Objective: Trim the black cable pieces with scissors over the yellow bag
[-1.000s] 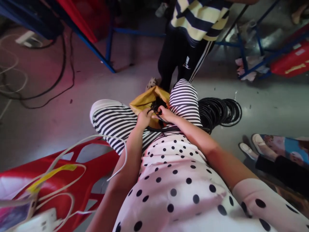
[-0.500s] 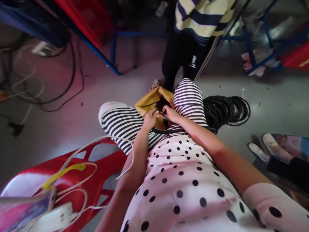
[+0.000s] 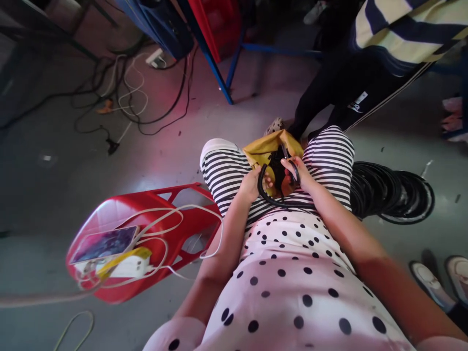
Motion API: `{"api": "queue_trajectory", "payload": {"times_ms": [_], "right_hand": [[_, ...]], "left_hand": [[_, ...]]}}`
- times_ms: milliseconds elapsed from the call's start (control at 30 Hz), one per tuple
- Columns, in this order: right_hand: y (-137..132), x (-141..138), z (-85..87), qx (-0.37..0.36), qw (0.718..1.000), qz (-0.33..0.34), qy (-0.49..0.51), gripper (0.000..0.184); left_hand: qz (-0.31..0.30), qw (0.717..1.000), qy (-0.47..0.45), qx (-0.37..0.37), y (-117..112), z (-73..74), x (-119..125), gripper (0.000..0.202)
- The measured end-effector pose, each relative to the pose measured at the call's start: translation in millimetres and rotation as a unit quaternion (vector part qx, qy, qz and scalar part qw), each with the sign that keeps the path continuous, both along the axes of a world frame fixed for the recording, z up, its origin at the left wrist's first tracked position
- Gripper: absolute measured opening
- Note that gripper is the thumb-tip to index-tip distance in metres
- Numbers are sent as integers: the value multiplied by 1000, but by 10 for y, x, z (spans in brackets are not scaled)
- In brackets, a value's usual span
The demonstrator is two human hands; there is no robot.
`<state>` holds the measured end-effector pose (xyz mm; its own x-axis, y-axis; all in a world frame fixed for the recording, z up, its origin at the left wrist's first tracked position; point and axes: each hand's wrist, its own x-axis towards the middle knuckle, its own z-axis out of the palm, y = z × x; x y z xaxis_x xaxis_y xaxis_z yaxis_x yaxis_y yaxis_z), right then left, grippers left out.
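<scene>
My left hand (image 3: pixel 252 184) is closed around a thick black cable (image 3: pixel 260 185), which bends in an arc over my lap. Scissors with a black handle loop (image 3: pixel 296 171) are in my right hand (image 3: pixel 300 176), and a narrow metal tip points away from me. Between my knees lies an open yellow cloth or bag (image 3: pixel 261 146) with a dark heap of small black pieces (image 3: pixel 277 163) in it. Both hands are above this heap, a short distance apart. The exact grip of my right fingers is partly hidden.
Coils of black cable (image 3: pixel 380 192) lie on the floor by my right leg. A red stool (image 3: pixel 120 287) at my left bears a phone (image 3: pixel 106 243), a white power strip (image 3: pixel 127 267) and cords. A person in black trousers (image 3: pixel 329 92) stands ahead. Loose wires (image 3: pixel 135 109) cover the floor at upper left.
My view has turned left, so everything appears shifted right. My hands, close together before, are now apart, and the bent cable and the scissors show more plainly.
</scene>
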<state>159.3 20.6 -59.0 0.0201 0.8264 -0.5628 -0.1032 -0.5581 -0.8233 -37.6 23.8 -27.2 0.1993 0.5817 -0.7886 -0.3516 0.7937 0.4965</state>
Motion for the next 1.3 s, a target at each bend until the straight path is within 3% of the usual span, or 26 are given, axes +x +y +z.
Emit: {"api": "queue_trajectory", "payload": {"times_ms": [133,200,433,567,667,767,967,1033,1200,1300], "right_hand": [[13,5,5,-6,1000,-10,4,74],[14,5,9,0,1000,-6,5,72],[-7,-5,206,13,1000,-8,8,73],[-23,2,413,12,1000,6,-2,67],[-70,-19,473,31,999,5,26,67],[-136,-48,355,30,997,-14,63,69],[-167,-32,-34,-30,997,-56,35,71],[-151,-24,-81,-20,998,-48,39,71],[-139,-25,-135,-3,998,-47,51,72],[-141,-35,-160,2,998,-47,52,73]], "left_hand": [[-50,997,-9,63,-130,118,-67,22],[-43,995,-19,86,-162,189,-54,27],[100,989,-103,28,5,262,60,33],[179,976,-44,111,334,225,-26,24],[216,959,16,183,528,188,-38,16],[167,968,9,185,534,89,45,16],[-17,988,-37,147,373,-167,133,36],[-31,989,-28,145,382,-209,122,33],[-2,996,-14,93,429,-260,115,24],[3,995,-24,100,432,-277,108,23]]}}
